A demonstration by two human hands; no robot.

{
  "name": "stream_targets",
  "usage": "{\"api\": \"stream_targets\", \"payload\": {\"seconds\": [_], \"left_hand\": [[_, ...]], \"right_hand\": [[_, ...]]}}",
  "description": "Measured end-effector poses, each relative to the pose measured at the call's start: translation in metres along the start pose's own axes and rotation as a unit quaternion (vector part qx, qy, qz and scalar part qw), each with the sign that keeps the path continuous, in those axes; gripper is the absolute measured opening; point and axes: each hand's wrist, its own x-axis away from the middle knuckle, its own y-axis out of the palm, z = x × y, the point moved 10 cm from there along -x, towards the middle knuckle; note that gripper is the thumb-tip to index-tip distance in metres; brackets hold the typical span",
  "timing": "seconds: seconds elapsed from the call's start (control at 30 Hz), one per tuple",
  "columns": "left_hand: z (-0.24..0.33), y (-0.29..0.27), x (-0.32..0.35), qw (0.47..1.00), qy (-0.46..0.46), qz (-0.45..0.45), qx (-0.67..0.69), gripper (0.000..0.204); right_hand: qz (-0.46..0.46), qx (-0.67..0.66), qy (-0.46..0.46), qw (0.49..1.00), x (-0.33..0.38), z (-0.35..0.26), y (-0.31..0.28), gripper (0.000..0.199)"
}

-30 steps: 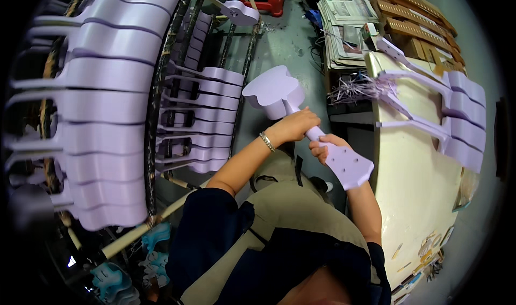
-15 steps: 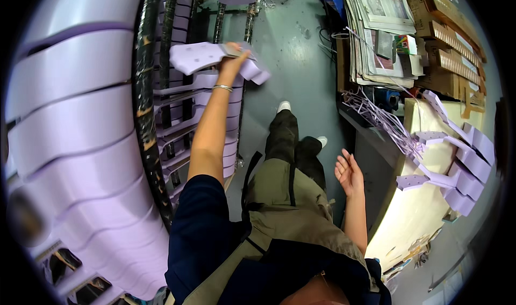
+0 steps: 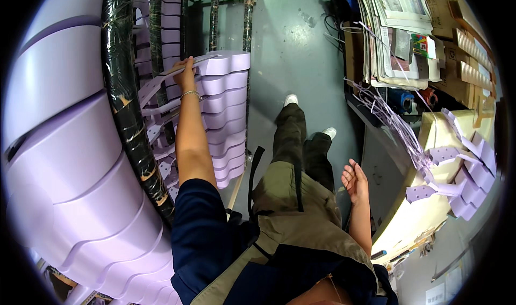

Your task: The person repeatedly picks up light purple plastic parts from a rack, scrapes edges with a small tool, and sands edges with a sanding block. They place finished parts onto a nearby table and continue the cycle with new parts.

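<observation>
My left hand (image 3: 185, 75) is closed round the narrow middle of a lilac shaped part (image 3: 228, 64), with a wide curved end and a slimmer flat end. That part sits on top of a stack of similar lilac pieces (image 3: 224, 119), its curved end level with theirs. Whether it rests fully on the piece below I cannot tell. My right hand (image 3: 355, 181) hangs at my right side with its fingers loosely stretched and nothing in it. The nearest thing to it is a cream block (image 3: 400, 211).
Dark, film-wrapped rack posts (image 3: 126, 90) stand between the stack and large lilac panels (image 3: 70, 138) on the left. To the right are stacked newspapers (image 3: 371, 41), cardboard boxes (image 3: 457, 63), lilac straps (image 3: 395, 119) and more lilac parts (image 3: 470, 181) on the cream block. Grey floor (image 3: 290, 47) lies ahead.
My left hand has moved left and slightly down with the lilac part, bringing it from the air onto the stack. My right hand stays open at my side.
</observation>
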Motion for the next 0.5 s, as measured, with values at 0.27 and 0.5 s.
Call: {"api": "stream_targets", "payload": {"seconds": [0.27, 0.5], "left_hand": [[-0.026, -0.02, -0.032, 0.997, -0.049, 0.025, 0.053, 0.029], [-0.069, -0.025, -0.06, 0.942, -0.118, -0.133, -0.285, 0.053]], "right_hand": [[0.042, 0.019, 0.009, 0.999, 0.0, -0.001, -0.014, 0.031], [0.049, -0.003, 0.007, 0.999, -0.007, -0.004, -0.022, 0.031]]}}
